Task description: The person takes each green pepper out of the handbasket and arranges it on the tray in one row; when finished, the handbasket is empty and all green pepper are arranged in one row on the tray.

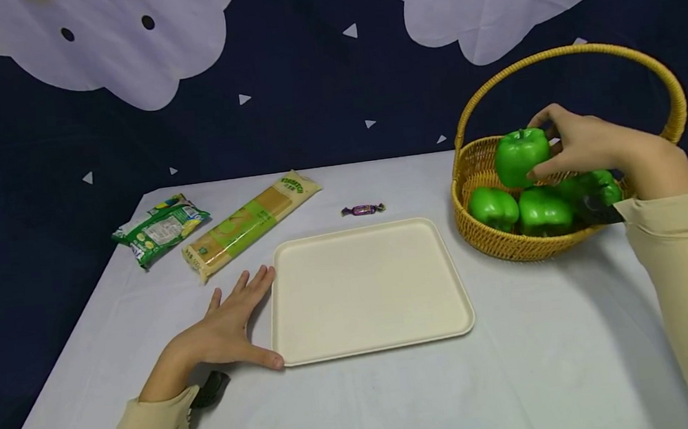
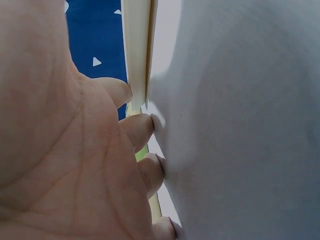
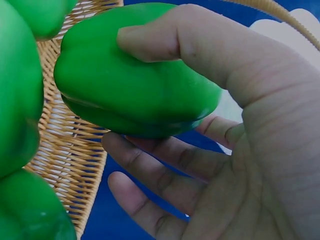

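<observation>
My right hand (image 1: pixel 592 142) grips a green bell pepper (image 1: pixel 522 157) between thumb and fingers, just above the wicker basket (image 1: pixel 509 248). In the right wrist view the thumb lies across the pepper (image 3: pixel 135 80) and the fingers curl beneath it. Several more green peppers (image 1: pixel 545 211) lie inside the basket. Spread wide, my left hand (image 1: pixel 221 333) touches the left edge of a cream rectangular tray (image 1: pixel 369 291), thumb at its near corner and fingertips higher along the side. The left wrist view shows the fingertips against the white cloth beside the tray's rim (image 2: pixel 137 45).
A green snack packet (image 1: pixel 165 230) and a long pack of noodles (image 1: pixel 252 225) lie at the back left. Behind the tray sits a small purple wrapped candy (image 1: pixel 363 210). The basket's tall handle (image 1: pixel 577 50) arches over the right hand. A dark patterned cloth hangs behind the table.
</observation>
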The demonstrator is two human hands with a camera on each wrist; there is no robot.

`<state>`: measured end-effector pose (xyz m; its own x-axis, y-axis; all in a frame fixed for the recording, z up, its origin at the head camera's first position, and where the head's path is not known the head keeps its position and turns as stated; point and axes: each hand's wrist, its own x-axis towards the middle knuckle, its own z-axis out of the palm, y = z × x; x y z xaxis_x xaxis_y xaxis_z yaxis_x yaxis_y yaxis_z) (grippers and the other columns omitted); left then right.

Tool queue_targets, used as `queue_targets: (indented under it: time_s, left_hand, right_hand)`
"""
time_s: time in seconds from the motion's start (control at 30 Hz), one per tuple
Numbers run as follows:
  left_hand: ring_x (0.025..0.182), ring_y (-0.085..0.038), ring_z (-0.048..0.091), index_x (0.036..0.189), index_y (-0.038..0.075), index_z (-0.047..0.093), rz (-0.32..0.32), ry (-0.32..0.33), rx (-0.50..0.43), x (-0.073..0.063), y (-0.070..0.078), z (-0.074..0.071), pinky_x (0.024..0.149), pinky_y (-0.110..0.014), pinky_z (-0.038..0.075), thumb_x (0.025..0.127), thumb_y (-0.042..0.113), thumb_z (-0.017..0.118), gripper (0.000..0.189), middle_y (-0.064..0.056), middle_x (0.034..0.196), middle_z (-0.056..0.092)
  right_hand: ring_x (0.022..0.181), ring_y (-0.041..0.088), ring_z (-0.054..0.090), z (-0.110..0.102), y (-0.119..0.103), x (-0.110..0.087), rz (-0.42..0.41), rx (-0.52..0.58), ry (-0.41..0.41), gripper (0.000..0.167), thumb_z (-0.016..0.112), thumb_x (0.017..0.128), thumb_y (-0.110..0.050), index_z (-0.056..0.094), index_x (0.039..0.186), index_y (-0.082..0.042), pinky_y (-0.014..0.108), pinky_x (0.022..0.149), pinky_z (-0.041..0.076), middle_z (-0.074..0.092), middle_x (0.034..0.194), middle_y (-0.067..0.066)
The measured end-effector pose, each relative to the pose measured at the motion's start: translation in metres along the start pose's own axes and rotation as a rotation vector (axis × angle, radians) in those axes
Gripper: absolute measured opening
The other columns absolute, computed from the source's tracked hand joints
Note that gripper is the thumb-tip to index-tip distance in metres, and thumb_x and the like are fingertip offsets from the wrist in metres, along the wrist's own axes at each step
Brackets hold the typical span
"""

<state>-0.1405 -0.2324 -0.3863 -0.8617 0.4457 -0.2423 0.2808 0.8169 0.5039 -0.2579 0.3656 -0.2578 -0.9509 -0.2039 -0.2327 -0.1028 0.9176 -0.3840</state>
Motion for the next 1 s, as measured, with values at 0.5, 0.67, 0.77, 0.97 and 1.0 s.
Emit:
queue_targets:
  time_s: [0.5,0.67,0.77,0.97,1.0]
  left_hand:
    - [0.165,-0.052,-0.002,0.174,0.015,0.007,0.006,-0.002,0.000,0.000,-0.002,0.000,0.119,-0.086,-0.007,0.059,0.067,0.099,0.156,-0.019,0.180,0.008]
    - [0.166,-0.051,-0.002,0.174,0.016,0.007,0.000,0.000,0.003,0.000,-0.004,0.000,0.120,-0.085,-0.007,0.060,0.067,0.099,0.155,-0.018,0.180,0.008]
    - [0.166,-0.050,-0.003,0.174,0.018,0.006,-0.011,-0.006,0.007,0.000,-0.006,0.000,0.121,-0.084,-0.008,0.060,0.068,0.098,0.155,-0.017,0.181,0.007]
    - [0.167,-0.046,-0.004,0.174,0.019,0.008,-0.022,-0.009,0.008,0.000,-0.008,0.001,0.122,-0.082,-0.009,0.060,0.070,0.097,0.153,-0.014,0.181,0.007]
    - [0.167,-0.047,-0.003,0.174,0.019,0.008,-0.017,-0.008,0.003,0.001,-0.008,0.001,0.122,-0.082,-0.009,0.060,0.069,0.097,0.153,-0.015,0.181,0.007]
  right_hand:
    - [0.131,0.057,0.056,0.002,-0.025,-0.019,-0.032,0.002,0.071,0.105,0.087,0.091,-0.042,0.020,0.162,-0.005,0.067,0.096,0.052,0.043,0.152,0.039]
    - [0.132,0.054,0.055,0.004,-0.040,-0.025,-0.047,0.009,0.091,0.105,0.089,0.089,-0.041,0.021,0.163,-0.009,0.066,0.095,0.053,0.043,0.153,0.037]
    - [0.132,0.054,0.055,0.007,-0.049,-0.028,-0.055,0.013,0.094,0.106,0.089,0.089,-0.041,0.021,0.163,-0.011,0.068,0.098,0.051,0.043,0.154,0.036]
    - [0.133,0.054,0.056,0.013,-0.066,-0.032,-0.086,0.018,0.102,0.105,0.091,0.087,-0.041,0.022,0.162,-0.013,0.070,0.102,0.050,0.044,0.155,0.035]
    - [0.133,0.054,0.057,0.014,-0.069,-0.032,-0.094,0.021,0.105,0.105,0.091,0.087,-0.040,0.023,0.162,-0.014,0.070,0.102,0.050,0.046,0.155,0.035]
